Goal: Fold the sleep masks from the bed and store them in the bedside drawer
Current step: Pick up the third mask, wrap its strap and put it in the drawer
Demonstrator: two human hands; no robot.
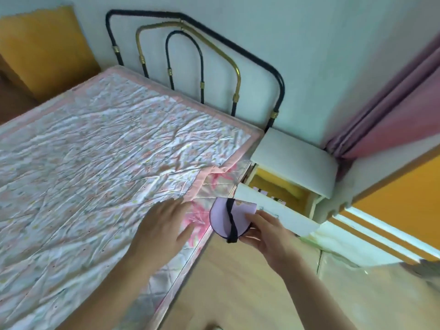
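A folded lilac sleep mask (220,216) with a black strap across it is pinched by my right hand (266,231), just past the bed's edge and in front of the open drawer (273,206). The white bedside drawer is pulled out, and some small pink items show inside it. My left hand (164,227) hovers flat, fingers straight, over the right edge of the bed (95,151), holding nothing. No other mask is visible on the wrinkled floral bedspread.
The white bedside table (295,160) stands between the bed and a pink curtain (392,110). A black and gold metal headboard (202,55) is against the wall. An orange and white panel (392,210) stands at right. Wooden floor lies below.
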